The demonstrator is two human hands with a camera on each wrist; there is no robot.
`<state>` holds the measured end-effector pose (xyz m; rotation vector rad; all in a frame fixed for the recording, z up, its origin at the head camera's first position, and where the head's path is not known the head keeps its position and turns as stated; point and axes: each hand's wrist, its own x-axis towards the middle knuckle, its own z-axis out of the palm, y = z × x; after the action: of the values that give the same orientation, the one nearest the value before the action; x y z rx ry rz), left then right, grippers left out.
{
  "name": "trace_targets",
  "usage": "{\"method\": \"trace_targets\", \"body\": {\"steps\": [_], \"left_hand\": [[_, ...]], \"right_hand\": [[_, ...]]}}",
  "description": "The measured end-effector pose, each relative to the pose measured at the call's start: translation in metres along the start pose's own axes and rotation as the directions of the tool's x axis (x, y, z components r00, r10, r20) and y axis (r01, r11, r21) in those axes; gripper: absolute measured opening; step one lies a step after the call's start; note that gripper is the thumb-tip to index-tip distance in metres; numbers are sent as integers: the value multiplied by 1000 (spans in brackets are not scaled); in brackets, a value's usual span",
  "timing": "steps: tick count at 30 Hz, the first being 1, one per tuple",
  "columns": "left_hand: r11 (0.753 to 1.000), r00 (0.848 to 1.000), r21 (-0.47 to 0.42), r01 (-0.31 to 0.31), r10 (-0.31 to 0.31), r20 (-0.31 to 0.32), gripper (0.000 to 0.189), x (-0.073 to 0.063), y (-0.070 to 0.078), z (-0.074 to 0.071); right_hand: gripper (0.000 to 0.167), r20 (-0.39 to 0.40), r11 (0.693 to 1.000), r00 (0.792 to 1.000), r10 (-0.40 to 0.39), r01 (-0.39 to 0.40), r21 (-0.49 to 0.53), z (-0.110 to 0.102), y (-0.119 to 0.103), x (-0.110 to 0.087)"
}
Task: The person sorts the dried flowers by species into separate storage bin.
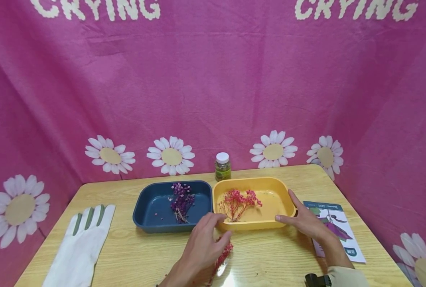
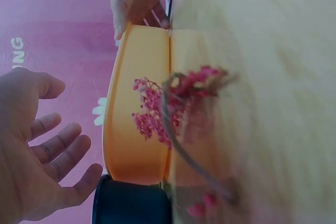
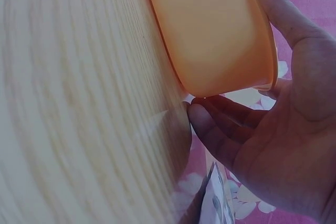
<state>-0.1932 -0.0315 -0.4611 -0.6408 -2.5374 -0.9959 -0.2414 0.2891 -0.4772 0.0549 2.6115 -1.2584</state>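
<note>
My left hand [image 1: 206, 243] hovers by the front left corner of a yellow tray [image 1: 274, 224], fingers spread and relaxed. In the left wrist view that hand [image 2: 52, 150] holds nothing. My right hand [image 1: 310, 223] grips the tray's right front corner, thumb at the front rim and fingers along the end wall. The right wrist view shows the hand [image 3: 289, 124] around that corner. Pink dried flowers [image 1: 236, 201] lie inside the yellow tray. Another pink dried-flower sprig [image 1: 224, 255] lies on the table, partly hidden under my left hand.
Left of the yellow tray, touching it, stands a dark blue tray [image 1: 146, 213] with purple dried flowers [image 1: 182, 201]. A white-capped jar [image 1: 223, 169] is behind them. White gloves [image 1: 78, 247] lie at left, a printed booklet [image 1: 346, 235] at right. A pink curtain [image 1: 213, 99] surrounds the table.
</note>
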Motion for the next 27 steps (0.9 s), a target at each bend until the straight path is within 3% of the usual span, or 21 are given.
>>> {"method": "trace_targets", "body": {"steps": [5, 11, 14, 18, 24, 27], "left_hand": [[997, 995, -6, 74, -73, 65, 26, -10, -6, -3], [987, 977, 10, 161, -161, 142, 25, -17, -10, -6], [979, 963, 21, 203, -204, 176, 24, -18, -10, -8], [965, 934, 35, 261, -262, 242, 23, -20, -10, -10], [959, 917, 76, 271, -282, 281, 19, -26, -9, -9], [948, 893, 94, 304, -318, 317, 16, -29, -8, -7]], "right_hand": [[117, 6, 1000, 1000, 6, -6, 6, 1, 1, 0], [117, 9, 1000, 1000, 13, -13, 4, 0, 1, 1], [117, 10, 1000, 1000, 13, -13, 1, 0, 0, 1], [117, 12, 1000, 1000, 13, -13, -1, -1, 0, 0], [117, 15, 1000, 1000, 20, -20, 0, -1, 0, 0], [117, 13, 1000, 1000, 17, -17, -6, 0, 0, 1]]}}
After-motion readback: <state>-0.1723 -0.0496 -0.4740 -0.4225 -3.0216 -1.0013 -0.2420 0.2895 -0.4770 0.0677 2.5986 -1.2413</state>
